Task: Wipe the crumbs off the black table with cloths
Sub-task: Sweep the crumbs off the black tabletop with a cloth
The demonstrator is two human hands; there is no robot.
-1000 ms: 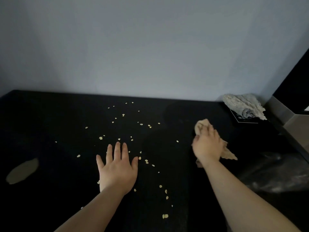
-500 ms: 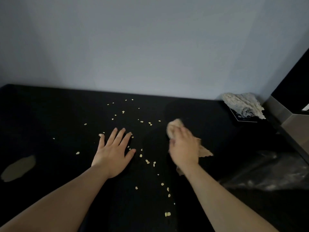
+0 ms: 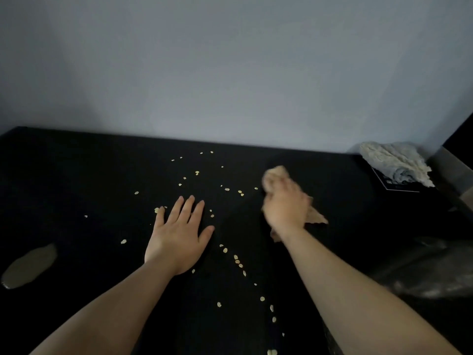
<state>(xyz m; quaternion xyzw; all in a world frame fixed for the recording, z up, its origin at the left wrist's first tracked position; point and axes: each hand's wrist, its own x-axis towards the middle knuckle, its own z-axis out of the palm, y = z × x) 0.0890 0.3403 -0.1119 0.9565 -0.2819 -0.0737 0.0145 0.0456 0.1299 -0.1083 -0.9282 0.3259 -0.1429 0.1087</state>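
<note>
Pale crumbs (image 3: 226, 189) lie scattered over the middle of the black table (image 3: 76, 175), with a trail running toward the front edge. My right hand (image 3: 285, 207) presses a crumpled tan cloth (image 3: 316, 217) onto the table, just right of the crumbs. The cloth sticks out beyond my fingers and beside my wrist. My left hand (image 3: 180, 233) lies flat on the table with its fingers spread, holding nothing, among the crumbs.
A second, whitish cloth (image 3: 395, 165) lies bunched on a dark card at the back right corner. A tan patch (image 3: 29, 265) marks the table's left side. Crinkled clear plastic (image 3: 430, 272) lies at the right. A grey wall runs along the table's far edge.
My right hand slid the cloth leftward toward the crumbs over the last second. My left hand shifted a little forward and stays flat on the table.
</note>
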